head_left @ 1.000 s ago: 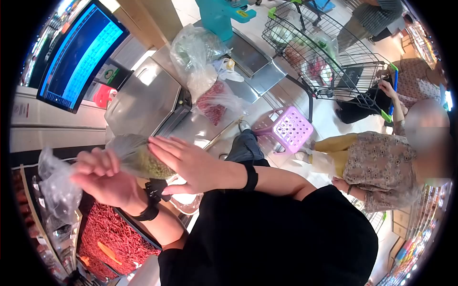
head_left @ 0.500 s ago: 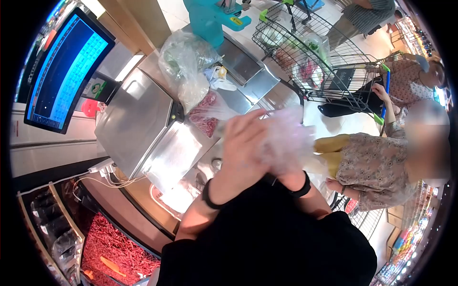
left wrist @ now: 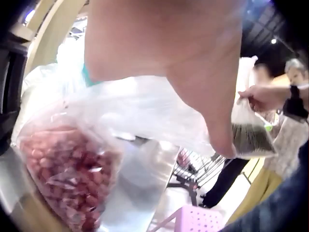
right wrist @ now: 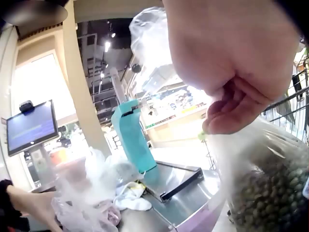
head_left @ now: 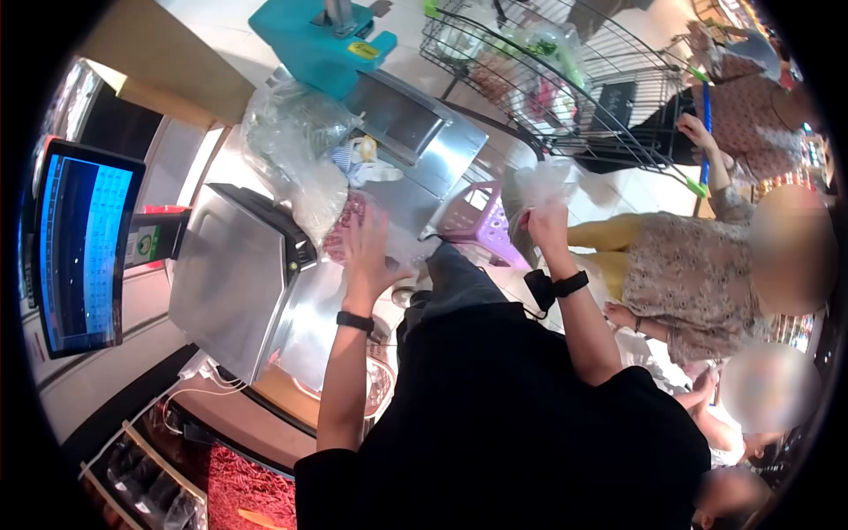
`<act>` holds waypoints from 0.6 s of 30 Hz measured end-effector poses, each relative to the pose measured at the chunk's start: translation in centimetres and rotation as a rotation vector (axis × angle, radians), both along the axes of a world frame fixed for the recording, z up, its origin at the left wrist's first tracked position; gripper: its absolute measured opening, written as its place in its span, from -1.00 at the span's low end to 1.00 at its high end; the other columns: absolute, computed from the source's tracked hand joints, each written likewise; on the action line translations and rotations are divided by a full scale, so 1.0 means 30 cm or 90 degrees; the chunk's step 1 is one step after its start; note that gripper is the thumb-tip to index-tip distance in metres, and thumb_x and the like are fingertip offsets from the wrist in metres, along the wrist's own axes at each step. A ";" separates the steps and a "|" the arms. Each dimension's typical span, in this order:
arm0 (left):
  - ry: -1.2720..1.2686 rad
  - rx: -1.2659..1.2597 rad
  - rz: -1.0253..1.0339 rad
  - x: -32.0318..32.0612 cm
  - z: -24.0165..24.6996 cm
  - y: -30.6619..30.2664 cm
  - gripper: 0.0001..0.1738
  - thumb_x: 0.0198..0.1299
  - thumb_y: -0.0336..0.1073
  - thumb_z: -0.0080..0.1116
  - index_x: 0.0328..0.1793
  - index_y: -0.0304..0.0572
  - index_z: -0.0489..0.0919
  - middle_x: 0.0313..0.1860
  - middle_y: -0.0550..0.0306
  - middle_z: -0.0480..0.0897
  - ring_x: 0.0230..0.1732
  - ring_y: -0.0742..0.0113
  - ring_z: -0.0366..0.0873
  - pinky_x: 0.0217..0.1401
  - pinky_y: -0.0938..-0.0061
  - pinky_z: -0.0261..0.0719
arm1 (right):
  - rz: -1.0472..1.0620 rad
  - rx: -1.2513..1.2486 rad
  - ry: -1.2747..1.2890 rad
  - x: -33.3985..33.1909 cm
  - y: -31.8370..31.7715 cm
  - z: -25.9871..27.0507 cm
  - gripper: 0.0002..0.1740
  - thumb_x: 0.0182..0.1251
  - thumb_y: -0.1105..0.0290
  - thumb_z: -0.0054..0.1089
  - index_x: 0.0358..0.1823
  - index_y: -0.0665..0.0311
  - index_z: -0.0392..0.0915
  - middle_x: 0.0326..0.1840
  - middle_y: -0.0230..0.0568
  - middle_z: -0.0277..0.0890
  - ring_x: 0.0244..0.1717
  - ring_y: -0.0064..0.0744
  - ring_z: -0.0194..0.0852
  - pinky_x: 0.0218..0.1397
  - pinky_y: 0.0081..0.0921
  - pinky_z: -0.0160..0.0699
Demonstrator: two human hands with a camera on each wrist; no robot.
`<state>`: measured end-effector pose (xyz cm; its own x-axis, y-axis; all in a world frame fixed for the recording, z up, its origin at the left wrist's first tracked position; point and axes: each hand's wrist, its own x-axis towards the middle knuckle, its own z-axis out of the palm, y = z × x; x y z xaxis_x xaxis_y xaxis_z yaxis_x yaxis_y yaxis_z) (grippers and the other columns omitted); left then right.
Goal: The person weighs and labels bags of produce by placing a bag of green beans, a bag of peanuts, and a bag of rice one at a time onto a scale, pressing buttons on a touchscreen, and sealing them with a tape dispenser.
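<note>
My right hand point(head_left: 548, 225) grips the gathered neck of a clear plastic bag of green beans point(right wrist: 270, 193), small and round like mung beans. Its fingers curl tightly in the right wrist view, with the filled part hanging below and loose plastic above. My left hand point(head_left: 367, 256) reaches over a clear bag of red-skinned peanuts point(left wrist: 72, 169) on the steel counter. Its fingers are extended and spread, overlapping the bag in the head view; the left wrist view hides the fingertips. Behind the peanuts stands a larger knotted clear bag point(head_left: 287, 132), beside a small white-and-blue cloth-like bundle point(head_left: 367, 163).
A steel weighing platform point(head_left: 231, 283) and a lit screen point(head_left: 84, 247) are at the left. A teal machine point(head_left: 318, 44) stands at the counter's far end. Beyond are a purple stool point(head_left: 490, 225), a loaded shopping cart point(head_left: 609, 88) and a person in a patterned top point(head_left: 689, 274).
Both hands were at the bean bag on the left, then together before my chest. Now they are apart: the right holds the bag at the right, the left has moved to the peanuts.
</note>
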<state>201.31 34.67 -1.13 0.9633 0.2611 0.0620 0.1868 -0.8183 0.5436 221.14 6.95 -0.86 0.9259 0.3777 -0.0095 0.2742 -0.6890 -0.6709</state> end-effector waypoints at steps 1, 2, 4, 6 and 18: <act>0.030 0.020 0.004 0.012 -0.018 0.008 0.22 -0.48 -0.08 0.55 0.47 0.02 0.17 0.50 -0.01 0.06 0.50 -0.10 -0.07 0.46 0.01 -0.07 | 0.000 0.059 0.094 0.014 0.030 -0.001 -0.78 0.27 0.40 -0.03 -0.31 0.44 0.53 -0.65 -0.14 0.51 -0.67 -0.39 0.50 -0.60 -0.47 0.49; 0.042 0.012 0.015 0.029 -0.034 0.004 0.08 -0.38 -0.25 0.49 0.43 0.01 0.24 0.47 0.02 0.14 0.49 -0.10 -0.04 0.43 -0.02 -0.05 | -0.126 0.163 0.193 0.012 0.056 -0.003 -0.67 0.41 0.25 -0.08 -0.21 0.42 0.50 -0.62 -0.20 0.47 -0.62 -0.45 0.51 -0.55 -0.54 0.52; 0.004 0.034 0.051 0.035 -0.125 0.008 -0.04 -0.32 -0.34 0.42 0.37 -0.02 0.30 0.39 0.01 0.25 0.46 -0.08 0.05 0.39 -0.02 0.00 | -0.208 0.255 0.273 0.025 0.132 -0.016 -0.63 0.43 0.18 -0.09 -0.17 0.40 0.50 -0.59 -0.19 0.47 -0.59 -0.43 0.53 -0.51 -0.55 0.54; -0.036 0.061 0.083 0.032 -0.207 0.020 -0.16 -0.26 -0.42 0.35 0.31 -0.06 0.37 0.31 0.00 0.36 0.42 -0.07 0.13 0.36 -0.03 0.05 | -0.265 0.374 0.347 0.031 0.218 -0.013 -0.58 0.44 0.09 -0.08 -0.07 0.35 0.49 -0.52 -0.18 0.45 -0.52 -0.37 0.56 -0.39 -0.51 0.58; -0.232 -0.373 0.499 0.014 -0.111 0.075 -0.67 0.38 -0.28 -0.24 -0.23 -0.31 0.53 -0.23 -0.03 0.63 -0.03 0.09 0.53 0.12 0.33 0.36 | -0.135 0.494 0.368 0.256 0.813 0.026 -0.71 0.39 0.34 -0.04 -0.17 0.51 0.44 -0.50 -0.06 0.50 -0.53 -0.26 0.59 -0.48 -0.42 0.66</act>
